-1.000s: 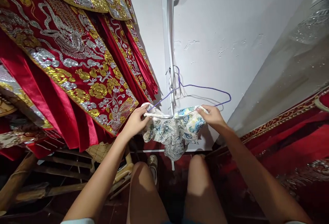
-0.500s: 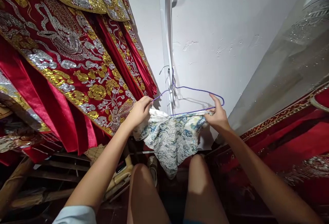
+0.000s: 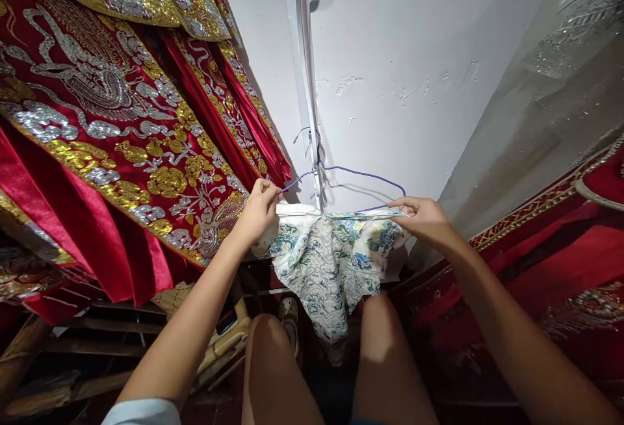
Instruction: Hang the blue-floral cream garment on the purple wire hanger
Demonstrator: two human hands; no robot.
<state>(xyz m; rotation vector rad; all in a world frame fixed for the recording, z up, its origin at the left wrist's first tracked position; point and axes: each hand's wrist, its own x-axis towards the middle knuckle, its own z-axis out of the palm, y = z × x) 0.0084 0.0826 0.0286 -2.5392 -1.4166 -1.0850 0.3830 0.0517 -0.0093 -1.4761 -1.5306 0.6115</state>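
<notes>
A thin purple wire clothes hanger (image 3: 361, 171) hangs before the white wall, its hook near a narrow upright strip. Draped below it is a white shirt (image 3: 324, 262) with a blue, green and yellow floral print, its top edge drawn out sideways. My left hand (image 3: 258, 212) is closed in a pinch on the hanger's left end and the shirt's edge. At the other side, my right hand (image 3: 423, 217) pinches the shirt's right upper edge, just past the hanger's right corner. The cloth partly covers the hanger's lower bar and falls to between my knees.
Red costumes with gold and silver sequins (image 3: 166, 178) hang close on the left. More red beaded cloth (image 3: 546, 282) lies at the right, beside a plastic-like sheet (image 3: 550, 87). Low on the left are bamboo furniture (image 3: 229, 340) and a clog-type shoe (image 3: 289, 321).
My right hand has moved outward from around the hanger's right corner and now pulls the shirt's edge straight. My left hand keeps its pinch. The view has shifted slightly right.
</notes>
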